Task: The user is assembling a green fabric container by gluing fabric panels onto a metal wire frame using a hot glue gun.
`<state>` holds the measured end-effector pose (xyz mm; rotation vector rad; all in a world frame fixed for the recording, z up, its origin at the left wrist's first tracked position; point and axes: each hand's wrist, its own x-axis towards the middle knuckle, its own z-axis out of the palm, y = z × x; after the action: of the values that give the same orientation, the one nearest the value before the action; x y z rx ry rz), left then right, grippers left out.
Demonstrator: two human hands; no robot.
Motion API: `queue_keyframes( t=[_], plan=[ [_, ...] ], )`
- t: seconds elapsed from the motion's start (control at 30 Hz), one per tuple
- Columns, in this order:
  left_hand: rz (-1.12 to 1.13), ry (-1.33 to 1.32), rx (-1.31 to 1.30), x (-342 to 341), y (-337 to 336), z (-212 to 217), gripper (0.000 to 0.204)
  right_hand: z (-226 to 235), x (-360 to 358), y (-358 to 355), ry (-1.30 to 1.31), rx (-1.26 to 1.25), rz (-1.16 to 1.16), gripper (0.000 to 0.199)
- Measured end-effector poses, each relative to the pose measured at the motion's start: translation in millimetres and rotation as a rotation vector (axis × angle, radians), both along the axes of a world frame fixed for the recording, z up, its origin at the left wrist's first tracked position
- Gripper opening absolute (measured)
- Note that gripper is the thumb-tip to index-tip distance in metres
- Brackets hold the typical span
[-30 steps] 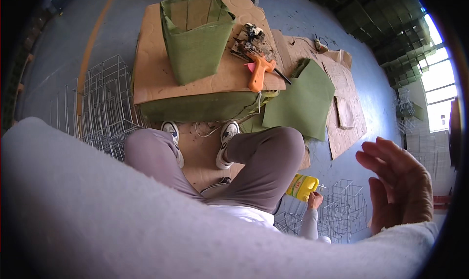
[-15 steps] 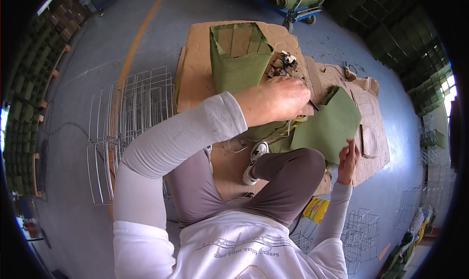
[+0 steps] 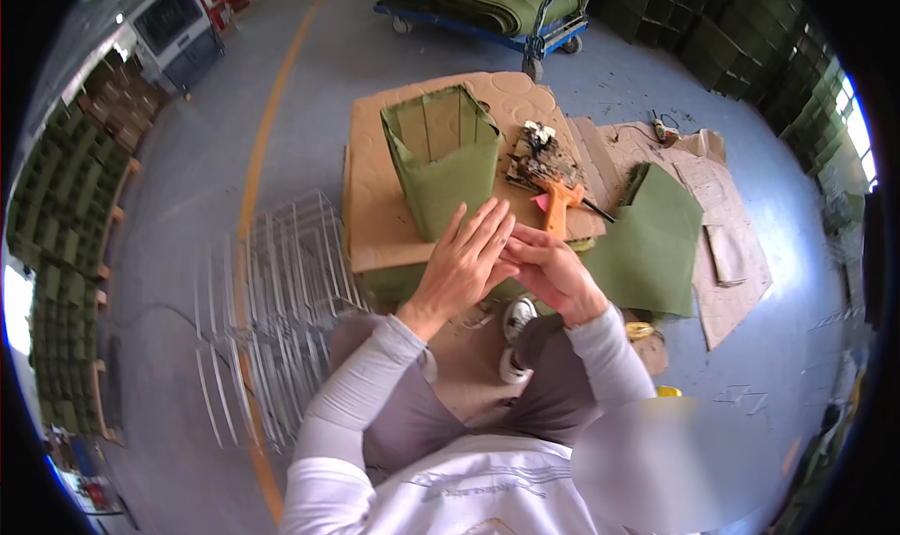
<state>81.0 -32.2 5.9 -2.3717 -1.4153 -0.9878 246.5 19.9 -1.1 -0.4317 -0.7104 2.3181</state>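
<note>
The left hand (image 3: pixel 457 272) is spread nearly flat, the right hand (image 3: pixel 561 277) loosely open and touching it — both look empty. Just beyond, on the cardboard-covered worktop (image 3: pixel 371 202), a green fabric box (image 3: pixel 448 177) stands left — an orange glue gun (image 3: pixel 559 209) lies right.

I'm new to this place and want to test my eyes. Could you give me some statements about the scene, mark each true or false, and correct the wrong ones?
1. The left hand and right hand overlap in this view. True.
2. The right hand grips the orange glue gun. False: it lies near the green box, in neither hand.
3. The green box stands on cardboard. True.
4. The blue cart carries wire frames. False: it carries green sheets.
5. The orange floor line runs left of the green box. True.
</note>
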Motion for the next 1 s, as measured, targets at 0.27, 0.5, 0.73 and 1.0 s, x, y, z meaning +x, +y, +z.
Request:
queue_keyframes(
  t=[0.27,0.5,0.73,1.0],
  plan=[
    [0.147,-0.011,0.212,-53,16,-18,0.028,7,-34,34,-0.78,1.752,-0.578,0.035],
    [0.271,-0.183,0.33,-80,35,1,0.021,8,-68,67,-0.786,2.042,-0.676,0.048],
    [0.199,-0.309,0.105,-108,47,23,0.029,7,-77,74,-0.823,2.025,-0.708,0.05],
    [0.163,-0.31,0.148,-103,57,27,0.021,15,-85,77,-0.82,2.033,-0.732,0.045]
  ],
)
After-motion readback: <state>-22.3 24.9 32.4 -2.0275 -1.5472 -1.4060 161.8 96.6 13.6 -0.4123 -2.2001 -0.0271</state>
